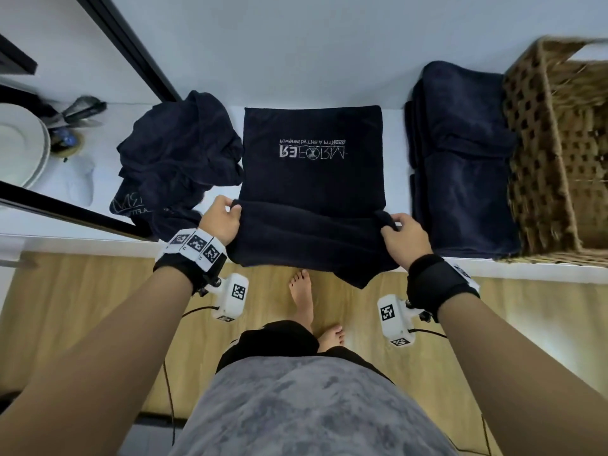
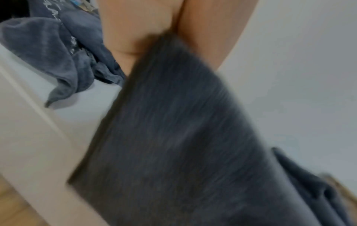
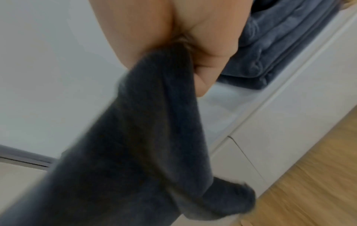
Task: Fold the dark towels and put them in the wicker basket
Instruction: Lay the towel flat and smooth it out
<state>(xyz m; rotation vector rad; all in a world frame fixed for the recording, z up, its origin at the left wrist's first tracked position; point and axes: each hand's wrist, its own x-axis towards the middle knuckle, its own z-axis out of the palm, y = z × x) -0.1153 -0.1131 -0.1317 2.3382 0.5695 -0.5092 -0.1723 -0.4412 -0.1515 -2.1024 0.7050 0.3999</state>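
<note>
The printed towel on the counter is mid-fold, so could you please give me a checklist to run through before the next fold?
1. Left hand grip on the near left corner of the printed towel: ok.
2. Right hand grip on the near right corner: ok, though the cloth is bunched there.
3. Far half lying flat on the counter: ok.
4. Near edge hanging level: not ok, it sags lower on the right.
5. Clear of the unfolded pile and folded stack: ok.
6. Room in the wicker basket: cannot tell.
</note>
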